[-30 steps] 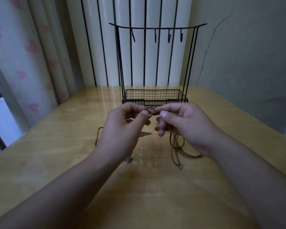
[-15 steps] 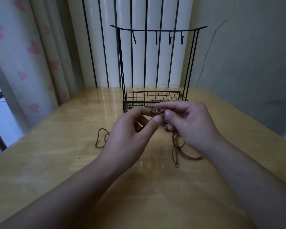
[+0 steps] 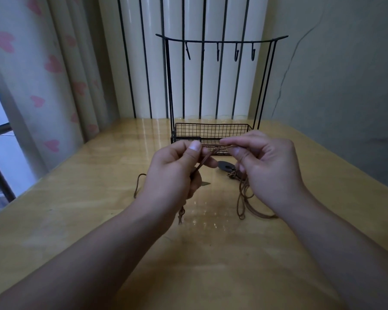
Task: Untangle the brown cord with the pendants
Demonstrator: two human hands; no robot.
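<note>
Brown cord point(image 3: 213, 151): thin, held above the counter point(image 3: 87, 198) in a short taut span between both hands, in front of the wire rack point(image 3: 211, 135); slack loops lie on the counter under the right wrist, another strand trails out left of the left hand. Dark oval pendant point(image 3: 225, 164): hangs or rests just below the span, between the hands; a small knotted cluster sits beside it. A second small pendant point(image 3: 181, 214) shows by the left wrist; its form is unclear. Left hand point(image 3: 175, 173): fingers curled, thumb and forefinger pinching the cord. Right hand point(image 3: 267, 166): likewise pinching the cord's other end of the span. Risk, as judged: pulling the span apart while loops remain crossed could cinch the knot tighter; a pendant could snag in a loop and drag the slack into a fresh tangle. Wire rack: mesh basket at its base, nothing visible inside; hooks point(image 3: 235, 53) on the top bar carry nothing.
</note>
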